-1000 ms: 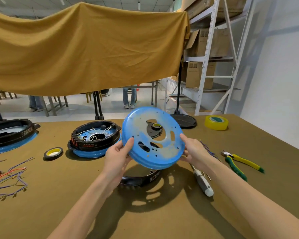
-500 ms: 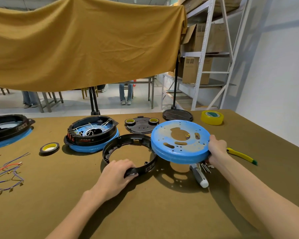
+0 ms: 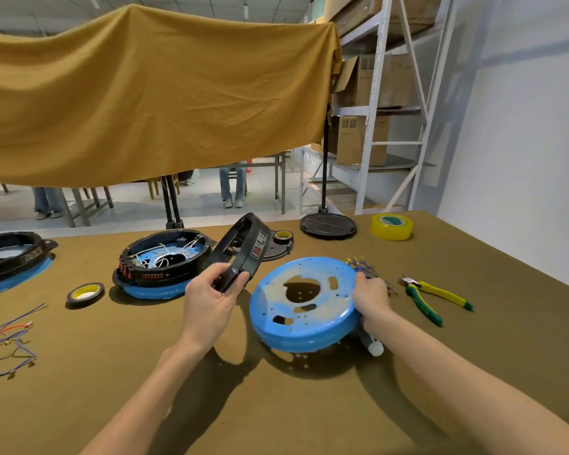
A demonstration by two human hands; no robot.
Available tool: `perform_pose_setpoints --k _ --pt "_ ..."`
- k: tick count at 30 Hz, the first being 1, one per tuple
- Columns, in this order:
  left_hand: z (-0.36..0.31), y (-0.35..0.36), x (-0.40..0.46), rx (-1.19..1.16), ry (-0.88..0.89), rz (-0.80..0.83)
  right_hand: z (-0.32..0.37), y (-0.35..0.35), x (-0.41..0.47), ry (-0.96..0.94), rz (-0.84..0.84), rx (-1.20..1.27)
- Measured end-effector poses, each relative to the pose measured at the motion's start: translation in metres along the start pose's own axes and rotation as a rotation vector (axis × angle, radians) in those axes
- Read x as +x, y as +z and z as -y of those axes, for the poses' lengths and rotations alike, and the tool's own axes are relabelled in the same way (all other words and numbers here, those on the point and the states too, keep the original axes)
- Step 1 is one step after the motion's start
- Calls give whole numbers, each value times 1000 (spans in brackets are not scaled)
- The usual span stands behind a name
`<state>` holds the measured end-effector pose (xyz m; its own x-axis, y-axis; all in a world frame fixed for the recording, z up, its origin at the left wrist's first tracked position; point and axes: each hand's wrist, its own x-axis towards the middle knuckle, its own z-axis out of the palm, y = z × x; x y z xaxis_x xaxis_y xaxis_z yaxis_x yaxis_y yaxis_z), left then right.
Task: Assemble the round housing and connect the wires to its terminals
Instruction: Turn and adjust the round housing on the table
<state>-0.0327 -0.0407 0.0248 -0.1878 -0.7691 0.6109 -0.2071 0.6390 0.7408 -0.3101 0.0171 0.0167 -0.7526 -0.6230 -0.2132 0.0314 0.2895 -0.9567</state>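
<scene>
Single head-worn wide view, forward and down over the table (image 3: 473, 372), edges perhaps distorted.

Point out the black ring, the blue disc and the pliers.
black ring (image 3: 256, 247): head view, on its labelled outer wall.
blue disc (image 3: 322, 302): head view, on its top face.
pliers (image 3: 436, 292): head view, on a yellow-green handle.

Counts on the brown table (image 3: 309, 421)

Two hands, one blue disc (image 3: 304, 305), one loose black ring (image 3: 243, 254), two assembled housings, three tape rolls, one pair of pliers (image 3: 436, 295), two wire bundles.

A yellow tape roll (image 3: 391, 226) and green-yellow pliers (image 3: 431, 295) are lying on the brown table (image 3: 309, 405), mustard cloth (image 3: 151, 96) hanging behind.
</scene>
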Motion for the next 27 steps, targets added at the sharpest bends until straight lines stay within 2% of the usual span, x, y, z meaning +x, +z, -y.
perform_pose_setpoints --k 3,9,12,14,18,20,22,25,27 --pt "0 4 -6 62 53 32 0 20 -7 -59 63 -82" --pt "6 9 -17 376 244 124 3 38 -14 -221 175 -466" --pt "5 11 -19 472 337 181 0 43 -14 -206 238 -560" --pt "3 15 -21 514 401 220 -1 44 -12 -191 270 -530" --pt "2 26 -28 539 478 312 10 43 -8 -154 274 -246" --pt "1 33 -31 560 514 354 16 45 -9 -201 353 -215" --pt "0 40 -31 548 497 394 15 45 -10 -310 396 -338" --pt "0 35 -29 383 341 444 4 39 -2 -503 361 -542" --pt "5 23 -26 238 224 316 3 33 0 -547 362 -554"
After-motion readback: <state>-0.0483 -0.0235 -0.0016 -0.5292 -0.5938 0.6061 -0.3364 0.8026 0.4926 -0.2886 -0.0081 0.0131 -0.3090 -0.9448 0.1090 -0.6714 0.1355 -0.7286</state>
